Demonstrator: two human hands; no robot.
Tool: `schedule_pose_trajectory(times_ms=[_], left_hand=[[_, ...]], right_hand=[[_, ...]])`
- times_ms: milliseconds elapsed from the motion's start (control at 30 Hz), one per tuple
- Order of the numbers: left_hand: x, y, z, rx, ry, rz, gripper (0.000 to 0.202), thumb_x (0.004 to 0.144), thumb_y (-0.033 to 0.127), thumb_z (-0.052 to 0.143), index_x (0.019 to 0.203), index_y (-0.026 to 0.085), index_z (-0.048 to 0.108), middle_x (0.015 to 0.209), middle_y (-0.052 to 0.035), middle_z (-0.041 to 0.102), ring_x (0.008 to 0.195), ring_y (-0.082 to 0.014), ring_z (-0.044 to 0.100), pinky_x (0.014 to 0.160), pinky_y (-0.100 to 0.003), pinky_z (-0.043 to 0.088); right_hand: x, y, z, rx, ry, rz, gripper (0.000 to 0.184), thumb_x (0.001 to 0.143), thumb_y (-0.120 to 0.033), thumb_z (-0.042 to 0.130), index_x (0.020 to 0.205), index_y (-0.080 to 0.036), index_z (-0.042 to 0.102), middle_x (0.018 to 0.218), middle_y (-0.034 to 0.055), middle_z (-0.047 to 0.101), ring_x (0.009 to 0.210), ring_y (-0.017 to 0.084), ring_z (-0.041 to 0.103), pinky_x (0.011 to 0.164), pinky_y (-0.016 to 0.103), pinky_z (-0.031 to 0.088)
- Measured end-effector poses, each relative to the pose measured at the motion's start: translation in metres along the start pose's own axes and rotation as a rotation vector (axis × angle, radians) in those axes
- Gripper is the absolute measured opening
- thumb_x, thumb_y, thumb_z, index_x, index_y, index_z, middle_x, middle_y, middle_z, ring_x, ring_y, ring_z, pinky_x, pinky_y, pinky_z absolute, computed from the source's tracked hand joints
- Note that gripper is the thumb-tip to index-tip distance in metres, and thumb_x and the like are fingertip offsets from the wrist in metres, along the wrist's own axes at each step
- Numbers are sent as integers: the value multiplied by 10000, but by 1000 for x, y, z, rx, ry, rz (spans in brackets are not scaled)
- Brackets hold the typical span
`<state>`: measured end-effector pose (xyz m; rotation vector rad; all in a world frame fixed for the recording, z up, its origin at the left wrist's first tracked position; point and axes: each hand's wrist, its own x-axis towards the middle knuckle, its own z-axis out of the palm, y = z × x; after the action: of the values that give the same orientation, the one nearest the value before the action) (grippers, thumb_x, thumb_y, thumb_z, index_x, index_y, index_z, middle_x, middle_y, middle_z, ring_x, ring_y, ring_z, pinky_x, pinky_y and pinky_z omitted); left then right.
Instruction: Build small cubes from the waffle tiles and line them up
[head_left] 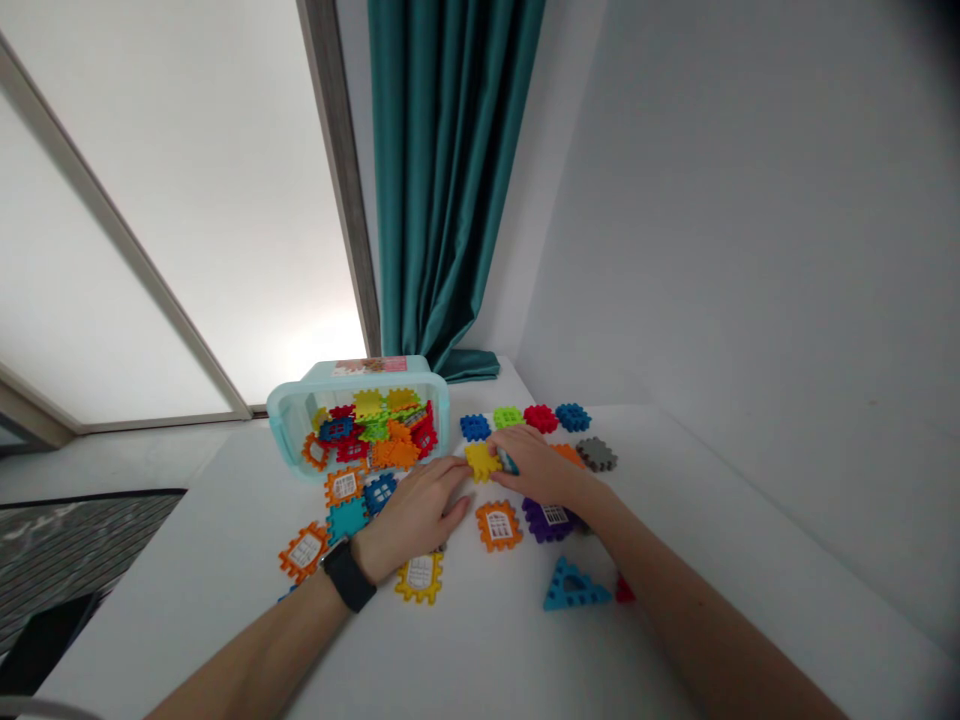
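Note:
My right hand (536, 468) pinches a small teal plastic building piece (509, 462), seen edge-on, against a yellow notched piece (481, 462). My left hand (412, 515), with a black watch (349, 575) on its wrist, lies flat on the table with its fingertips reaching towards the yellow piece. It holds nothing. Just below my right hand are an orange window piece (498, 525) and a purple window piece (550, 518). A yellow window piece (419, 577) sits beneath my left hand's edge, with a blue window piece (380, 492) beyond the fingers.
A pale turquoise plastic tub (289, 425) full of coloured pieces lies on its side on the white table (465, 650). Several notched pieces and a blue triangle (574, 590) lie around. A white wall (712, 250) rises on the right; a teal curtain (442, 170) hangs behind.

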<state>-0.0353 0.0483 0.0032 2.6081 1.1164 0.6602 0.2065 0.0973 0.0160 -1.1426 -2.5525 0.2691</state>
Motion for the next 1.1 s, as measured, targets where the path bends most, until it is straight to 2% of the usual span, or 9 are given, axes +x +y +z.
schedule_pose_trajectory(times_ms=[567, 733, 900, 1100], left_hand=[[-1, -1, 1, 7, -13, -1, 331, 972, 282, 528, 1291, 206, 572, 1315, -111, 616, 1188, -261, 604, 1044, -423, 500], [-1, 0, 1, 27, -20, -1, 314, 964, 266, 531, 1266, 201, 585, 1326, -114, 616, 1193, -263, 605, 1037, -428, 502], [-1, 0, 2, 15, -26, -18, 339, 958, 265, 543, 1290, 204, 568, 1331, -110, 620, 1197, -268, 607, 1042, -436, 498], [0, 0, 1, 6, -33, -19, 353, 958, 264, 544, 1306, 204, 553, 1340, -102, 617, 1209, -264, 596, 1056, -421, 491]], right_hand=[[0, 8, 5, -10, 14, -1, 249, 806, -230, 714, 1000, -227, 558, 1088, 77, 664, 1069, 286, 593, 991, 464, 422], [-1, 11, 8, -12, 16, 8, 411, 784, -231, 740, 1157, -218, 568, 1204, 106, 660, 1142, 303, 592, 1037, 487, 407], [-2, 10, 8, -15, -16, 9, 650, 781, -237, 740, 1380, -214, 490, 1361, 139, 611, 1247, 322, 554, 1093, 515, 372], [-1, 11, 7, -9, -31, 14, 666, 796, -220, 725, 1417, -204, 486, 1384, 152, 602, 1264, 312, 552, 1107, 519, 364]])
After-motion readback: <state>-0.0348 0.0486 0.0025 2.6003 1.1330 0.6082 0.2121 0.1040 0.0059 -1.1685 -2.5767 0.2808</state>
